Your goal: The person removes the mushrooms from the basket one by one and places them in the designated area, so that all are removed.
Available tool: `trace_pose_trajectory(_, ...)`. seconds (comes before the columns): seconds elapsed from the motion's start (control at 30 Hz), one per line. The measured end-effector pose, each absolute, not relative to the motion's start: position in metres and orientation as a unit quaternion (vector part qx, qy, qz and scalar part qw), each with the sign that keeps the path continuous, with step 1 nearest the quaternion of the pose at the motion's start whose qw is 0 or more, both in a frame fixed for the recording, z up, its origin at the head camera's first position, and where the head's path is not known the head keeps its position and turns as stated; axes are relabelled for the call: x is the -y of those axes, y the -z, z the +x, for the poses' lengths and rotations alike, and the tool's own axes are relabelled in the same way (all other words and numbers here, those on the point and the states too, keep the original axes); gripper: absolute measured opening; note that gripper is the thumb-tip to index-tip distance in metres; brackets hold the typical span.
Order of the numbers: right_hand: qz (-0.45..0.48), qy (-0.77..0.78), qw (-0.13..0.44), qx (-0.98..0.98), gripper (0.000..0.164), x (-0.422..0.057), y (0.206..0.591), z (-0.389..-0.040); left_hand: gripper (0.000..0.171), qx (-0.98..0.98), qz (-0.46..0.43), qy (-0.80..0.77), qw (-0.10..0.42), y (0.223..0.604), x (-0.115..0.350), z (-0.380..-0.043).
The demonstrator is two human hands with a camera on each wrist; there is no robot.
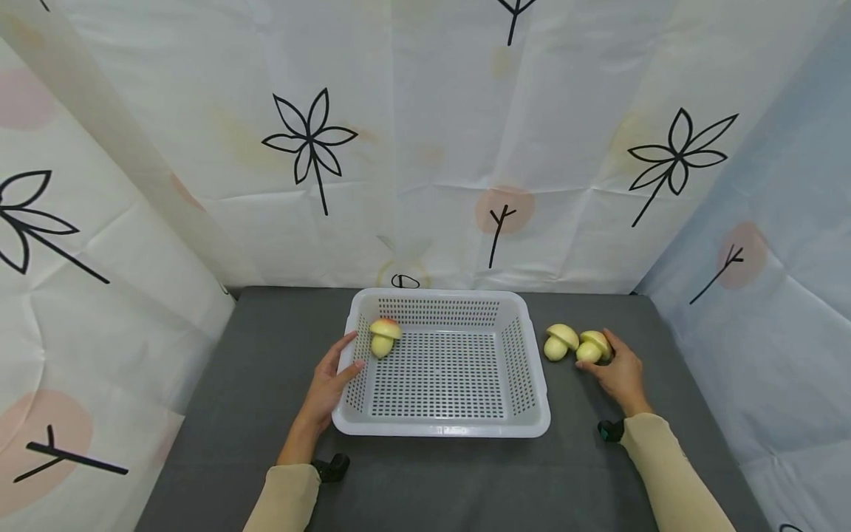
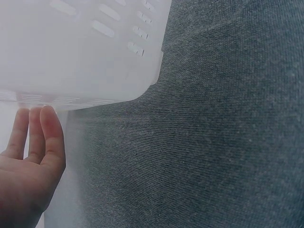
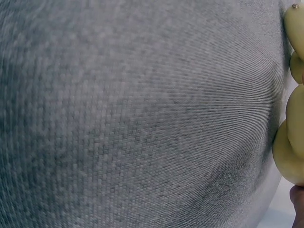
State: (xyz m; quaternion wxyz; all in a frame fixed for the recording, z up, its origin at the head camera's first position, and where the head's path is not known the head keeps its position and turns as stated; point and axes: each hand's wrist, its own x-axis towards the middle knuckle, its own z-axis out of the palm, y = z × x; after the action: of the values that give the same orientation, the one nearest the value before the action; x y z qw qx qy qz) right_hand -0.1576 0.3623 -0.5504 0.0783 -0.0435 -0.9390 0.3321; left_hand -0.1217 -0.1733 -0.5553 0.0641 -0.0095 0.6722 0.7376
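A white perforated plastic basket (image 1: 459,427) sits on the grey table, with one toy mushroom (image 1: 383,338), yellow-green with a reddish patch on its cap, at its upper left inside. My left hand (image 1: 332,380) grips the basket's left rim, thumb over the edge. In the left wrist view, the fingers (image 2: 52,130) reach the basket's outer wall (image 2: 71,61) from below. Right of the basket, my right hand (image 1: 618,373) holds a second toy mushroom (image 1: 592,347) between thumb and fingers. A third toy mushroom (image 1: 561,341) lies just left of it. Both mushrooms show cut off at the right wrist view's edge.
Grey cloth (image 1: 459,480) covers the table. White sheets with line-drawn flowers (image 1: 309,137) hang behind it and on both sides. Dark bands (image 1: 332,468) are worn on both wrists, below pale yellow sleeves.
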Motion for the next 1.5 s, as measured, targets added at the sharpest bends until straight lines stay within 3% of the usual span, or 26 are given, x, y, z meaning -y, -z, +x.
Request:
trace_pose_trajectory(0.73, -0.039, -0.33, 0.061, 0.941, 0.098, -0.358, 0.542, -0.153, 0.062, -0.673, -0.016, -0.737, 0.06, 0.554, 0.172, -0.12)
trace_pose_trajectory(1.27, -0.019, -0.361, 0.085, 0.929, 0.101, -0.34, 0.507, -0.15, 0.062, -0.671, -0.017, -0.739, 0.063, 0.554, 0.173, -0.12)
trace_pose_trajectory(1.5, 0.0, -0.388, 0.098, 0.916, 0.093, -0.323, 0.486, -0.147, 0.061, -0.669, -0.015, -0.74, 0.061, 0.554, 0.173, -0.12)
